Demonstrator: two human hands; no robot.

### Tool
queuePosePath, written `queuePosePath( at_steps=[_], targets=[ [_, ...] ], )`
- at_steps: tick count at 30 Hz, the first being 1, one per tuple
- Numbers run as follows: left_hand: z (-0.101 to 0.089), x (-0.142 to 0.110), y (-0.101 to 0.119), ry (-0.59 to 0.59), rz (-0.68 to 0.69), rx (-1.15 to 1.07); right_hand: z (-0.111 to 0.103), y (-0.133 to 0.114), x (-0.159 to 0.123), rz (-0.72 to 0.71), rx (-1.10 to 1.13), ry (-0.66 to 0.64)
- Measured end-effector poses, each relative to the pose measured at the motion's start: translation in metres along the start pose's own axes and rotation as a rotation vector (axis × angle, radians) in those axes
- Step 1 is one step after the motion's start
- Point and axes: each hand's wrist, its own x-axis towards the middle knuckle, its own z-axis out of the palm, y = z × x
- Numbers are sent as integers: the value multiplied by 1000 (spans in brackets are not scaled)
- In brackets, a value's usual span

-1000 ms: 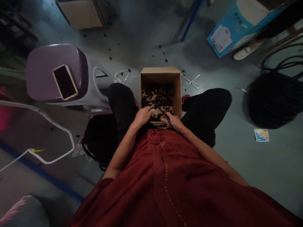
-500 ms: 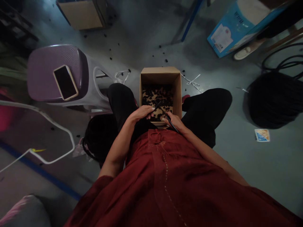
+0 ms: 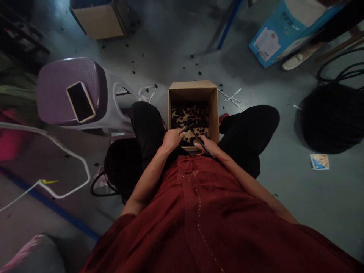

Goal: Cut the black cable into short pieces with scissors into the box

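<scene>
An open cardboard box (image 3: 193, 89) stands on the floor between my knees, its bottom covered with several small black pieces (image 3: 189, 113). Over its near edge my left hand (image 3: 172, 138) is closed on the end of a thin black cable (image 3: 188, 127). My right hand (image 3: 206, 146) is closed on a dark slim tool (image 3: 207, 151) that crosses the cable end. Both hands nearly touch above the box.
A purple plastic stool (image 3: 61, 85) with a phone (image 3: 81, 101) on it stands left. A black cable coil (image 3: 122, 167) lies by my left knee, a larger black bundle (image 3: 331, 117) at right. A blue carton (image 3: 284, 32) and another cardboard box (image 3: 99, 19) sit farther back. Black bits litter the floor.
My left hand shifted a little along the cable end and back. The view tilted slightly; box and right hand stayed in place.
</scene>
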Motion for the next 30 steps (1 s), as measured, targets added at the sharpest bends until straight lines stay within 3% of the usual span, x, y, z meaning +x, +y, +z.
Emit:
queuePosePath(
  at_steps=[10, 30],
  targets=[
    [14, -12, 10, 98, -10, 166, 1, -1, -2, -51, 6, 73],
    [20, -11, 4, 96, -39, 171, 1, -3, 0, -8, -153, 55]
  ],
)
